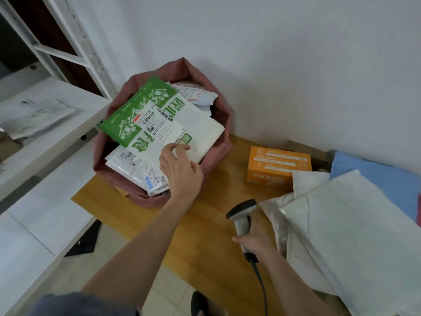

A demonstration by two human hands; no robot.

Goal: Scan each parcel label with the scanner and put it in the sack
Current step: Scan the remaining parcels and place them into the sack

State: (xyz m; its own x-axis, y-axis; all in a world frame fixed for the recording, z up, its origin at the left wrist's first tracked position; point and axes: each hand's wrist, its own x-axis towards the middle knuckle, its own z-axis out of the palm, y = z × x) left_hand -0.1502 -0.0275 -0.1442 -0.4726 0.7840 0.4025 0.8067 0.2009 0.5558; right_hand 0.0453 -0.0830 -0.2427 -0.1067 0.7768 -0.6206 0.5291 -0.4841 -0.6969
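The left hand [180,172], fingers spread and relaxed, rests its fingertips on the green-and-white plastic parcel [159,117] lying atop the open dark-red woven sack [218,142]. The right hand [255,239] grips the grey handheld scanner [241,215] above the wooden counter [205,224].

Can't really see inside the sack [218,115]; the green-and-white parcel [159,119] lying across its mouth covers most of what's in there, and the text on its shipping label [157,124] is too small to read. Right of the sack, the pile of white mailers [341,224] runs off the frame edge. The scanner [242,222] grip is buried in the right hand [255,238].
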